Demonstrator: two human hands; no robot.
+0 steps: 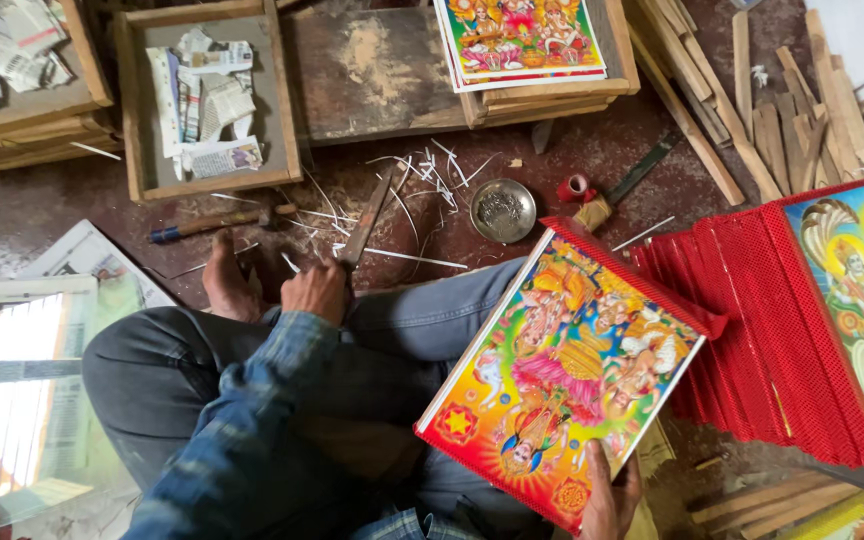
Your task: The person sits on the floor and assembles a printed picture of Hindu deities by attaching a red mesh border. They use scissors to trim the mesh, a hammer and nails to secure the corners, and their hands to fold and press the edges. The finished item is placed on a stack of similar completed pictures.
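Left hand (314,292) grips a flat metal blade (366,230); right hand (607,500) clamps the red-framed colourful picture (562,375), right of the blade.

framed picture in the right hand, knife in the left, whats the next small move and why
Probably bring the knife over to the framed picture. The left hand grips the knife's handle with the blade pointing away over the floor, apart from the picture. The right hand holds the picture by its lower edge, tilted across the lap, so its red frame edge is within reach.
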